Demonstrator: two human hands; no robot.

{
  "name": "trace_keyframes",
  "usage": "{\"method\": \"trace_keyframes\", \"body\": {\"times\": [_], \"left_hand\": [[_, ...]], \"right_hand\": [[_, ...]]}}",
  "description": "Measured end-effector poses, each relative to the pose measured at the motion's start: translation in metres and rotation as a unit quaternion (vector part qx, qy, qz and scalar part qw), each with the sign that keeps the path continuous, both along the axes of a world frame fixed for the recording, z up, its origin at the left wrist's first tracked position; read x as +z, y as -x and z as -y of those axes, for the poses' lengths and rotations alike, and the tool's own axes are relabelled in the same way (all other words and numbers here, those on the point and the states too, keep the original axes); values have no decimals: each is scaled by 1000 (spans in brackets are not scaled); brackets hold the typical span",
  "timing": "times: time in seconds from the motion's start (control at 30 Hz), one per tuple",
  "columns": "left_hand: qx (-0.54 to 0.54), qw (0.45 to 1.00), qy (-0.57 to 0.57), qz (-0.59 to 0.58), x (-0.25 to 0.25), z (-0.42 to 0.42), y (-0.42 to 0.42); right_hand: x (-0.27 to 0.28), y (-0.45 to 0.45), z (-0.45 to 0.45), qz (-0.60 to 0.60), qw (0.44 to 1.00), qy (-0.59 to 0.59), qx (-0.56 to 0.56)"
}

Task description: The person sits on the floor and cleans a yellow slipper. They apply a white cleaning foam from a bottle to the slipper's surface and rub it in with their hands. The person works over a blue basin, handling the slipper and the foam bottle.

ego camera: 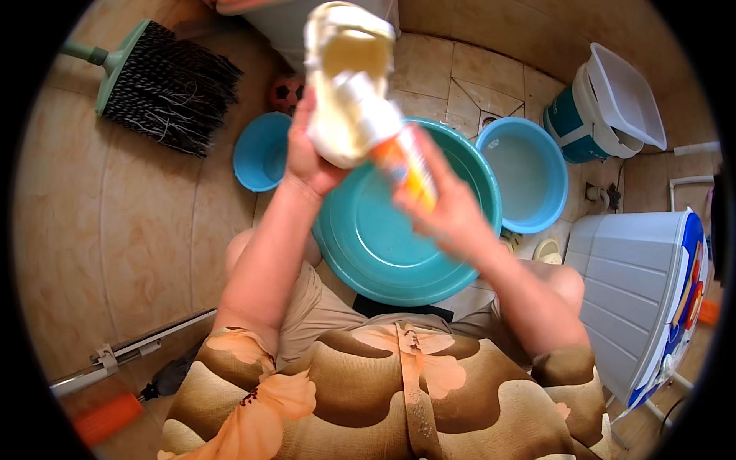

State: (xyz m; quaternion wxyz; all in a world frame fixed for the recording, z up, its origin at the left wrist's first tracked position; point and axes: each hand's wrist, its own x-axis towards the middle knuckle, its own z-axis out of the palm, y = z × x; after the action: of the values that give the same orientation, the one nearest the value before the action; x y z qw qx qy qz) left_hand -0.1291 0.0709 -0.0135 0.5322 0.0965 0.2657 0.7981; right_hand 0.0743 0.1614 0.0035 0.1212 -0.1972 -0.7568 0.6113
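A cream clog-style shoe [333,123] is held in my left hand [310,155], its opening facing up towards me. My right hand [445,198] grips an orange and white bottle or can [402,161], blurred by motion. The container's pale top overlaps the inside of the shoe; whether they touch, I cannot tell. Both hands are above a large teal plastic basin [397,230], which stands on the floor between my knees.
A small blue bucket [259,155] stands left of the basin, and a blue basin of cloudy water [520,178] right. A black-stranded mop or broom [167,89] lies upper left. A white bucket with a tray [627,98] and a grey-white plastic appliance [627,287] are at right.
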Motion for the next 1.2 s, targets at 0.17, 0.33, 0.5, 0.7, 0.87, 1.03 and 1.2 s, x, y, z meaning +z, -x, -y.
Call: {"method": "trace_keyframes", "body": {"times": [0.17, 0.33, 0.5, 0.7, 0.87, 1.03, 1.2], "left_hand": [[88, 995, 2, 41, 4, 12, 10], [66, 995, -6, -77, 8, 5, 24], [96, 988, 32, -115, 14, 11, 13], [91, 984, -1, -151, 23, 9, 24], [132, 982, 45, -128, 20, 6, 3], [106, 978, 3, -179, 22, 13, 27], [155, 981, 13, -117, 22, 8, 11]], "right_hand": [[10, 1, -9, 73, 997, -4, 32], [0, -11, 7, 32, 997, -53, 37], [10, -8, -2, 69, 995, -43, 62], [-4, -14, 17, 12, 998, -22, 55], [7, 2, -8, 63, 997, -47, -3], [-3, -14, 24, -3, 996, 58, 74], [15, 1, 1, 56, 992, 107, 43]]}}
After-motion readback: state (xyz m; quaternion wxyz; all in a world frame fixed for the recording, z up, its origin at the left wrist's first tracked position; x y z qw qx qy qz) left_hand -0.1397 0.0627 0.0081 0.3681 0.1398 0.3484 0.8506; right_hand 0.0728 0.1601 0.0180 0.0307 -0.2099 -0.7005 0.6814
